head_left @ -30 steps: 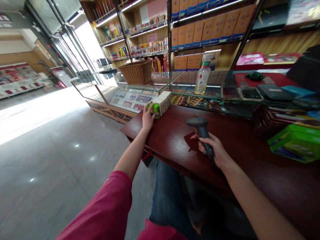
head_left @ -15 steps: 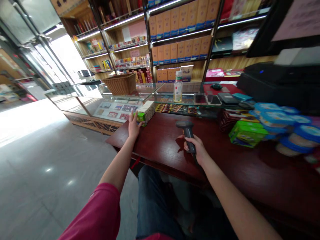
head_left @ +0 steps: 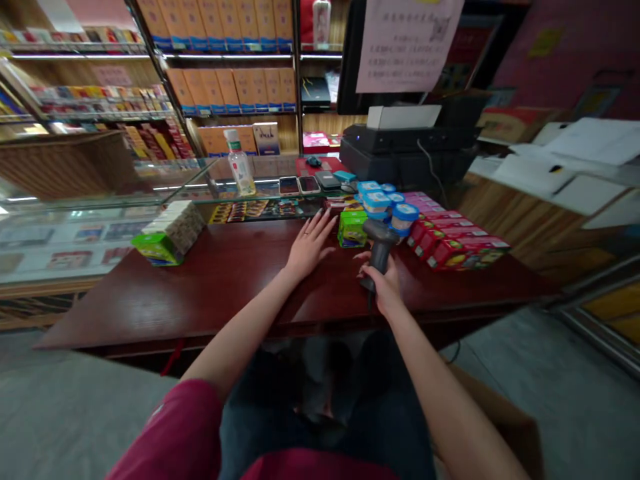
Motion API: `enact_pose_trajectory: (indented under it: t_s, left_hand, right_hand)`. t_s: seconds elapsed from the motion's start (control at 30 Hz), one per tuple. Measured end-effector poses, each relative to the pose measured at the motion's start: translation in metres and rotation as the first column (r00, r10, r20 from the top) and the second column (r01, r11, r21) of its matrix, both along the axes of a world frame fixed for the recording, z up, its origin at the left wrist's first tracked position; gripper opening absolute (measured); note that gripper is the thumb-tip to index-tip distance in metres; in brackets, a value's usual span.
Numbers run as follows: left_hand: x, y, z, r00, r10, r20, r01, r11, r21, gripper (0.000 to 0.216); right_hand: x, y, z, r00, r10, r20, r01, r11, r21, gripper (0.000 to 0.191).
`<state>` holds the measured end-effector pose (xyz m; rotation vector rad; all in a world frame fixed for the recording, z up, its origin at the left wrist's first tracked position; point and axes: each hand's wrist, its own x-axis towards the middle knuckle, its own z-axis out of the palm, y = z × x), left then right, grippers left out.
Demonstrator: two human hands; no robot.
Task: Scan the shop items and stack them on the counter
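My right hand (head_left: 381, 285) grips the handle of a dark grey barcode scanner (head_left: 379, 241), which stands upright over the dark red wooden counter (head_left: 225, 280). My left hand (head_left: 309, 243) hovers flat and open above the counter, fingers stretched toward a green box (head_left: 351, 229) just to its right. At the counter's left end lies a row of pale packs with a green box (head_left: 156, 245) at its near end, well away from both hands.
Red and pink boxes (head_left: 450, 237) and blue-lidded tubs (head_left: 387, 200) lie right of the scanner. Behind are a glass display case (head_left: 150, 193) with a clear bottle (head_left: 239, 163) and phones (head_left: 300, 185), a black printer (head_left: 407, 143), and stocked shelves (head_left: 225, 80).
My left hand has let go of the green box at the left end and swung right to the counter's middle. The view has turned right. The scanner stays in my right hand.
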<state>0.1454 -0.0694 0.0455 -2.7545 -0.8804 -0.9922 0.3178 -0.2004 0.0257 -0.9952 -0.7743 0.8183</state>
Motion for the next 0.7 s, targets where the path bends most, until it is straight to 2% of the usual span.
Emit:
enact_pose_trajectory:
  t_s: [0.07, 0.13, 0.2, 0.27, 0.37, 0.43, 0.5, 0.6, 0.7]
  left_hand:
    - [0.045, 0.008, 0.006, 0.999, -0.026, 0.023, 0.026, 1.000, 0.003, 0.080]
    - [0.077, 0.016, 0.009, 0.999, -0.040, 0.029, 0.040, 0.999, 0.003, 0.076]
    - [0.091, 0.022, 0.010, 0.998, -0.054, 0.015, 0.054, 0.998, -0.006, 0.069]
    - [0.088, 0.023, 0.007, 0.996, -0.093, -0.017, 0.093, 0.996, -0.002, 0.060]
    - [0.055, 0.020, -0.002, 0.985, -0.160, -0.063, 0.162, 0.986, 0.029, 0.048]
    - [0.020, 0.018, -0.009, 0.986, -0.156, -0.066, 0.159, 0.987, 0.038, 0.041]
    - [-0.022, 0.019, -0.016, 0.991, -0.122, -0.053, 0.124, 0.991, 0.042, 0.036]
    - [-0.086, 0.027, -0.021, 0.999, -0.015, -0.030, 0.016, 0.998, 0.055, 0.034]
    - [-0.148, 0.035, -0.019, 0.991, 0.135, -0.022, -0.133, 0.988, 0.076, 0.030]
  right_hand:
    - [0.009, -0.006, -0.001, 0.998, -0.040, -0.055, 0.040, 0.999, -0.002, 0.052]
    - [0.013, -0.008, -0.002, 0.993, -0.061, -0.102, 0.062, 0.998, 0.012, 0.053]
    - [0.014, -0.006, -0.002, 0.990, -0.058, -0.128, 0.062, 0.998, 0.029, 0.053]
    - [0.014, -0.005, -0.002, 0.989, -0.037, -0.141, 0.043, 0.998, 0.038, 0.052]
    - [0.015, -0.006, -0.002, 0.989, 0.018, -0.149, -0.011, 0.999, 0.044, 0.050]
    - [0.015, -0.009, -0.001, 0.987, 0.077, -0.140, -0.072, 0.997, 0.040, 0.048]
    - [0.011, -0.011, 0.002, 0.976, 0.188, -0.114, -0.186, 0.982, 0.028, 0.044]
    - [-0.006, -0.004, 0.010, 0.918, 0.392, -0.054, -0.394, 0.918, -0.040, 0.040]
    - [-0.036, 0.017, 0.019, 0.829, 0.559, -0.012, -0.554, 0.819, -0.146, 0.040]
